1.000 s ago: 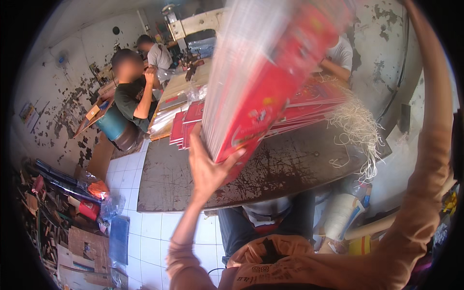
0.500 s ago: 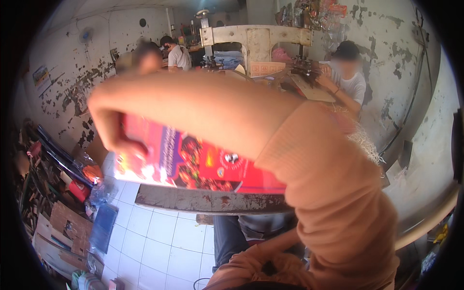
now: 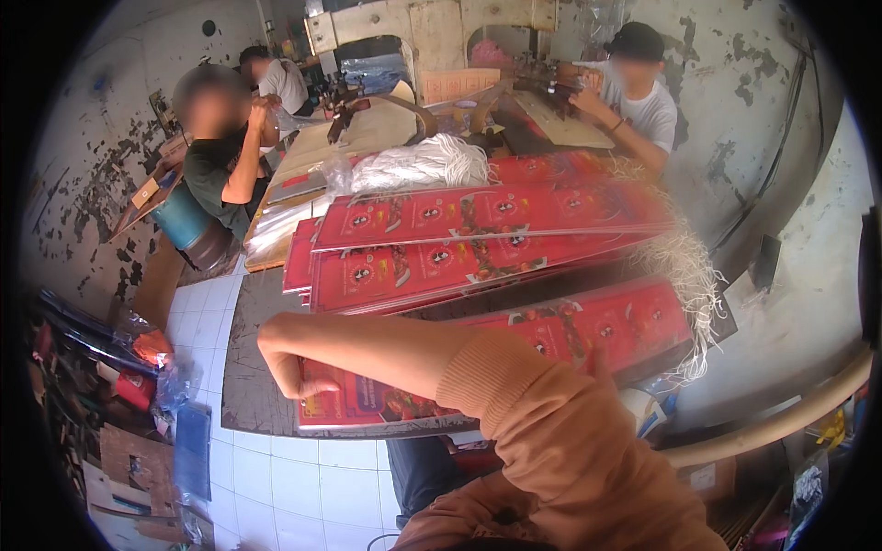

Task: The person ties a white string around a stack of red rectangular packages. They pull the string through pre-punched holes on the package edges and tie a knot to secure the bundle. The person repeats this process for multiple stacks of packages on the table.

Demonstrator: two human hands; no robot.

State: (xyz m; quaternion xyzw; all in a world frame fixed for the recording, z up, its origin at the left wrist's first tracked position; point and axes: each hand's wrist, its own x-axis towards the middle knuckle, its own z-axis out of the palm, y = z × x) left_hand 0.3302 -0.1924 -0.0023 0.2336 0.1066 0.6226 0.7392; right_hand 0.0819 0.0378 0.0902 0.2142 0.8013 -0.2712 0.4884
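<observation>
So, starting at the left: a heap of scrap boards sits on the floor, well apart from the work, and a teal barrel stands beside a co-worker in a dark top. Then there's the dark table, with a strip of top showing left of the near red stack, so that side seems to have some elbow room.

That stack of long glossy printed sheets lies along the near edge of the table, its front side pretty much lined up with the rim. Not much margin there. My right hand is at its left end, wrist bent sharply, the arm crossing over the sheets. Looks like a way to steady that end, but I can't tell if the fingers close on it.

Behind are more red sheets, fanned a bit, maybe so layers stay easy to separate, with a narrow dark gap before the near stack. A white cord bundle is just past them.

Farther right, my left hand pokes out behind my sleeve, by the stack's right part; mostly hidden, so no idea whether it's gripping. Loose pale strings crowd the right end, leaving little room there.
</observation>
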